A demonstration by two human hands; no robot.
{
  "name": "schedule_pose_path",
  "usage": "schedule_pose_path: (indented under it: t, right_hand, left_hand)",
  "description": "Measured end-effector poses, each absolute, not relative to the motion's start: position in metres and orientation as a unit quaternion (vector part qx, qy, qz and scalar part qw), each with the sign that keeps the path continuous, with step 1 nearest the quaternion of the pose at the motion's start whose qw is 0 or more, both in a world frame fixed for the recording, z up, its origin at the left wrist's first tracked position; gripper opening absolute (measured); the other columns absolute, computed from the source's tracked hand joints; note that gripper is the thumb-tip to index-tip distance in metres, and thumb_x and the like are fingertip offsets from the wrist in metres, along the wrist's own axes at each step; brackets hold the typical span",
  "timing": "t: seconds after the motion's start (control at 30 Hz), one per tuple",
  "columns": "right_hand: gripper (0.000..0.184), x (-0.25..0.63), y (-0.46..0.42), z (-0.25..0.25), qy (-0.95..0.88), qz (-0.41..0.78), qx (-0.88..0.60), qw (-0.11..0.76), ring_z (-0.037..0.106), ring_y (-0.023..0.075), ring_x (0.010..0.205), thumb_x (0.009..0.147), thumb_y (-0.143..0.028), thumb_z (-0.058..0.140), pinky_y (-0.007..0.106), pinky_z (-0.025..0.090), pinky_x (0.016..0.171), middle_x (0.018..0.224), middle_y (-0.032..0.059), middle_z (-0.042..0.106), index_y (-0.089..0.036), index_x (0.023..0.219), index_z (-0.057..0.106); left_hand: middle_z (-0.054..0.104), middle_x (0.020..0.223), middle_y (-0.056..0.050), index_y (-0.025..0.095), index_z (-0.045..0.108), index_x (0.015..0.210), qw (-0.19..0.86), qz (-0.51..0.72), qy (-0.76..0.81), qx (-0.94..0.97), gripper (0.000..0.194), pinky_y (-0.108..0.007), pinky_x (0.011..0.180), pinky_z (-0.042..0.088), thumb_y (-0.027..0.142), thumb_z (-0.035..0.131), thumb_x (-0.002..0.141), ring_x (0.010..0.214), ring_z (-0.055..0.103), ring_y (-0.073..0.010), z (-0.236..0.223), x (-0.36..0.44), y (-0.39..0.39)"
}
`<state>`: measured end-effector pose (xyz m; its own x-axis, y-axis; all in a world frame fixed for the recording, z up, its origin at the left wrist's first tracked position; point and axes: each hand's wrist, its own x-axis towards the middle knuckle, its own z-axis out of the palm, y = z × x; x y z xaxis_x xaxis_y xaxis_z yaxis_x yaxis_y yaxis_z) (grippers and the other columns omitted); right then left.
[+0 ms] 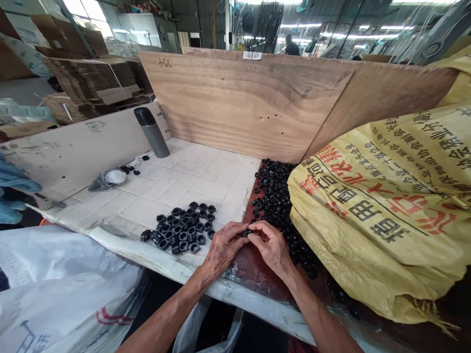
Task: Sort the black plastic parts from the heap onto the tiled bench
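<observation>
My left hand (227, 245) and my right hand (270, 245) meet near the front edge of the table. Between their fingertips they pinch a small black plastic ring (247, 233), mostly covered by the fingers. To the left, on the white tiled surface, lies a group of black plastic rings (184, 225), many with their openings facing up. A larger heap of black plastic parts (274, 191) lies beyond and to the right of my right hand, on the dark red surface (253, 274).
A yellow woven sack (386, 206) with printed characters slumps at right. Plywood boards (250, 103) wall the back. A grey flask (156, 137) stands at the back left, near a clear plastic bag (108, 180). White sacks (62, 274) sit below the left edge.
</observation>
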<state>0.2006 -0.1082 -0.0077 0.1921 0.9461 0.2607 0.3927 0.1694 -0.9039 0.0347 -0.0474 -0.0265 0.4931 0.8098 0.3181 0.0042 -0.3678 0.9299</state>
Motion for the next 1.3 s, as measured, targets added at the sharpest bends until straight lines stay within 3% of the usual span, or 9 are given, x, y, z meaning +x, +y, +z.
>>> schedule_pose_path:
  t: [0.13, 0.3, 0.53, 0.6, 0.7, 0.77, 0.93, 1.13, 1.3]
  right_hand:
    - [0.011, 0.200, -0.108, -0.008, -0.572, 0.255, -0.609, 0.487, 0.066, 0.0184, 0.081, 0.088, -0.027, 0.066, 0.028, 0.052, 0.074, 0.093, 0.0016, 0.070, -0.025, 0.098, 0.069]
    - [0.019, 0.197, -0.109, -0.010, -0.580, 0.230, -0.609, 0.489, 0.069, 0.0191, 0.084, 0.094, -0.030, 0.060, 0.029, 0.054, 0.078, 0.097, 0.0037, 0.072, -0.024, 0.111, 0.065]
    - [0.016, 0.201, -0.113, -0.009, -0.652, 0.188, -0.573, 0.459, 0.065, 0.0165, 0.071, 0.095, -0.027, 0.057, 0.027, 0.051, 0.071, 0.085, 0.0027, 0.070, -0.021, 0.109, 0.064]
    - [0.014, 0.202, -0.111, -0.013, -0.655, 0.176, -0.586, 0.442, 0.061, 0.0146, 0.062, 0.098, -0.028, 0.054, 0.025, 0.047, 0.064, 0.071, 0.0000, 0.065, -0.021, 0.095, 0.065]
    - [0.039, 0.202, -0.109, -0.018, -0.653, 0.126, -0.617, 0.421, 0.052, 0.0125, 0.051, 0.102, -0.031, 0.046, 0.025, 0.039, 0.056, 0.055, -0.0017, 0.053, -0.021, 0.065, 0.056]
    - [0.040, 0.200, -0.109, -0.018, -0.642, 0.110, -0.629, 0.425, 0.052, 0.0125, 0.051, 0.102, -0.032, 0.045, 0.025, 0.039, 0.055, 0.057, -0.0011, 0.054, -0.021, 0.065, 0.055]
    - [0.018, 0.197, -0.112, -0.007, -0.626, 0.152, -0.608, 0.464, 0.065, 0.0160, 0.071, 0.098, -0.030, 0.053, 0.025, 0.048, 0.067, 0.084, 0.0037, 0.068, -0.020, 0.108, 0.063]
    - [0.029, 0.200, -0.112, -0.007, -0.642, 0.134, -0.606, 0.451, 0.058, 0.0151, 0.060, 0.099, -0.032, 0.052, 0.026, 0.045, 0.062, 0.065, 0.0008, 0.061, -0.020, 0.075, 0.064]
    - [0.027, 0.199, -0.113, -0.003, -0.643, 0.159, -0.605, 0.441, 0.057, 0.0145, 0.063, 0.098, -0.035, 0.052, 0.026, 0.043, 0.062, 0.070, 0.0008, 0.062, -0.020, 0.080, 0.064]
  left_hand:
    - [0.075, 0.105, -0.004, 0.024, 0.068, 0.116, 0.535, 0.382, 0.311, 0.687, 0.028, -0.033, 0.082, 0.061, 0.027, 0.068, 0.089, 0.089, 0.073, -0.0189, -0.021, 0.033, -0.050]
    - [0.073, 0.108, -0.005, 0.023, 0.070, 0.108, 0.489, 0.420, 0.278, 0.712, 0.020, -0.035, 0.094, 0.056, 0.025, 0.068, 0.088, 0.103, 0.069, -0.0206, -0.023, 0.031, -0.050]
    - [0.072, 0.105, -0.004, 0.024, 0.071, 0.105, 0.507, 0.428, 0.282, 0.693, 0.018, -0.033, 0.092, 0.056, 0.027, 0.070, 0.088, 0.099, 0.069, -0.0194, -0.027, 0.032, -0.047]
    - [0.073, 0.105, -0.003, 0.024, 0.072, 0.105, 0.507, 0.420, 0.283, 0.698, 0.018, -0.033, 0.093, 0.055, 0.027, 0.070, 0.087, 0.099, 0.069, -0.0196, -0.027, 0.032, -0.048]
    - [0.073, 0.105, -0.003, 0.024, 0.072, 0.105, 0.517, 0.400, 0.271, 0.706, 0.018, -0.033, 0.094, 0.054, 0.026, 0.070, 0.087, 0.100, 0.069, -0.0199, -0.026, 0.032, -0.050]
    - [0.073, 0.106, -0.003, 0.024, 0.072, 0.105, 0.534, 0.393, 0.271, 0.698, 0.019, -0.032, 0.093, 0.055, 0.025, 0.070, 0.087, 0.100, 0.069, -0.0196, -0.025, 0.032, -0.051]
    - [0.073, 0.106, -0.003, 0.023, 0.071, 0.105, 0.572, 0.392, 0.307, 0.652, 0.022, -0.031, 0.092, 0.054, 0.027, 0.072, 0.084, 0.100, 0.069, -0.0201, -0.023, 0.035, -0.050]
    - [0.073, 0.103, -0.004, 0.021, 0.072, 0.103, 0.585, 0.396, 0.322, 0.631, 0.025, -0.032, 0.091, 0.055, 0.032, 0.075, 0.081, 0.099, 0.069, -0.0211, -0.028, 0.036, -0.048]
    - [0.074, 0.101, -0.004, 0.021, 0.071, 0.103, 0.604, 0.398, 0.323, 0.611, 0.026, -0.032, 0.087, 0.056, 0.034, 0.076, 0.081, 0.094, 0.070, -0.0208, -0.029, 0.036, -0.050]
